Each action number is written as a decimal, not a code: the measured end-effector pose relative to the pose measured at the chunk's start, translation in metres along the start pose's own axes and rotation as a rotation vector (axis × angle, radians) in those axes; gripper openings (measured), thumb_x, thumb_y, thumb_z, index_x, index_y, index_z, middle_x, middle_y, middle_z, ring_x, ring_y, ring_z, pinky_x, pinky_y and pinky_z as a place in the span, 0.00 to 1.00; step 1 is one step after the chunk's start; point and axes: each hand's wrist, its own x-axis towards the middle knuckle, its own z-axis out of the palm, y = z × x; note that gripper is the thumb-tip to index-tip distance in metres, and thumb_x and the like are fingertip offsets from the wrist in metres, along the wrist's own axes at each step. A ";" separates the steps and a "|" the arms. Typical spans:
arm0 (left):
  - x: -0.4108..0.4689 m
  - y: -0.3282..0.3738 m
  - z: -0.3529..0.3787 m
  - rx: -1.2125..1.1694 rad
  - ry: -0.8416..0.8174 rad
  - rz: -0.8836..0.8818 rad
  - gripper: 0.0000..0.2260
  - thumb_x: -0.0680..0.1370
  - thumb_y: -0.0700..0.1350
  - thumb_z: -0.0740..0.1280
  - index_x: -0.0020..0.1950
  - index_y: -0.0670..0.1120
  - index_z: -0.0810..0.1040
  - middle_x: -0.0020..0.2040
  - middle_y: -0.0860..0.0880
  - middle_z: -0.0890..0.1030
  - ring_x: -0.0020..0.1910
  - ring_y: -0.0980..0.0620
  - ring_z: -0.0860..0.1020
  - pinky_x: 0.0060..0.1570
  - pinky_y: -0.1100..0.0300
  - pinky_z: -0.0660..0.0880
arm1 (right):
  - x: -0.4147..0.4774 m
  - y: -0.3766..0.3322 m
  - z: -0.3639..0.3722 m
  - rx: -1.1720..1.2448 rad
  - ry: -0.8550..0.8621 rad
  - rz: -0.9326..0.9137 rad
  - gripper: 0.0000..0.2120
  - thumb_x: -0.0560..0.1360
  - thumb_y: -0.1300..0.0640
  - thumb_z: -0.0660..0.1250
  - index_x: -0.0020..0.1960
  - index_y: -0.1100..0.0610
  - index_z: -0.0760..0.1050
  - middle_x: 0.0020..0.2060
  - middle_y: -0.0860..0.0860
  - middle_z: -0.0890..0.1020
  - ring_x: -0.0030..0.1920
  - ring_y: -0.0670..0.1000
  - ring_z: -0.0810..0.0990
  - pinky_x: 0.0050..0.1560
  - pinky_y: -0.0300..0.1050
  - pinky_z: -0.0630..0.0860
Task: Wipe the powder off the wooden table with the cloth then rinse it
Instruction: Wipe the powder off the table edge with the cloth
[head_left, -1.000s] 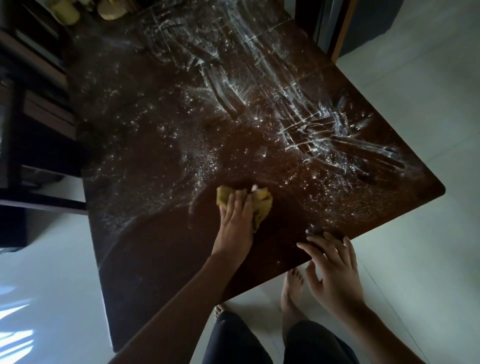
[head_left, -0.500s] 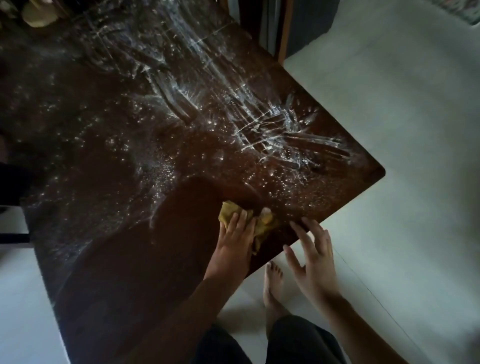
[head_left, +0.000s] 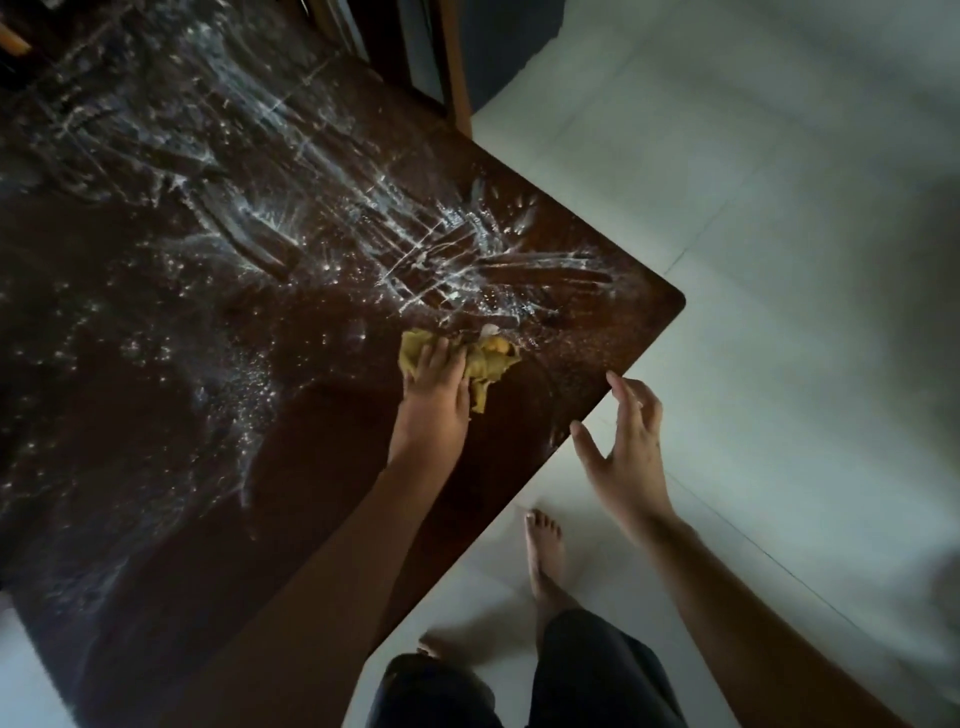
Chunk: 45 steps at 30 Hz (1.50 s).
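Far left of the wooden table (head_left: 182, 545): thin scatter of powder (head_left: 254, 379) specks, and nearer the body a dark, wiped band along the near edge. Roughly a third done, at a guess, with the rinse not begun.

Toward the middle: yellow cloth (head_left: 488, 364), bunched, lying on the tabletop right at the border between wiped wood and the heavy white streaks. Pinned there by the left hand (head_left: 436, 395), palm down, fingers laid over the top, pressing rather than pinching so far as can be made out. Probably kept crumpled like that to push a ridge of powder ahead instead of smearing it. Small white lump just beyond the cloth's far side.

Further right, off the table: right hand (head_left: 623, 457), empty, fingers apart and loosely bent, hanging over the floor (head_left: 779, 260) just beside the near edge. Index tip at the edge itself, touching or not impossible to tell. Likely poised to catch sweepings, or simply for balance.

Around: pale tiles, a bare foot (head_left: 543, 551) below the edge, a wooden frame (head_left: 460, 78) behind the far side. In the way: only the table's corner, close to the streaks — some risk of powder spilling onto the tiles.
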 end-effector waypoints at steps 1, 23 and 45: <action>-0.014 -0.004 0.002 -0.027 -0.003 0.003 0.21 0.84 0.44 0.56 0.77 0.49 0.62 0.79 0.48 0.58 0.79 0.48 0.51 0.70 0.42 0.67 | -0.001 0.001 0.002 0.004 0.002 0.004 0.33 0.79 0.49 0.67 0.78 0.56 0.58 0.74 0.58 0.61 0.72 0.51 0.62 0.67 0.43 0.64; -0.011 0.063 0.032 0.027 -0.151 0.444 0.23 0.80 0.45 0.52 0.73 0.45 0.70 0.75 0.42 0.67 0.75 0.49 0.52 0.72 0.37 0.60 | 0.042 0.025 -0.024 0.302 0.049 0.173 0.28 0.81 0.57 0.64 0.78 0.48 0.59 0.72 0.47 0.69 0.64 0.44 0.73 0.59 0.42 0.74; 0.100 0.136 0.052 0.049 -0.124 0.412 0.20 0.83 0.42 0.58 0.76 0.47 0.66 0.77 0.46 0.63 0.78 0.46 0.56 0.75 0.44 0.59 | 0.128 0.056 -0.082 0.274 -0.109 0.136 0.21 0.79 0.52 0.68 0.69 0.42 0.69 0.66 0.43 0.75 0.54 0.37 0.80 0.39 0.28 0.73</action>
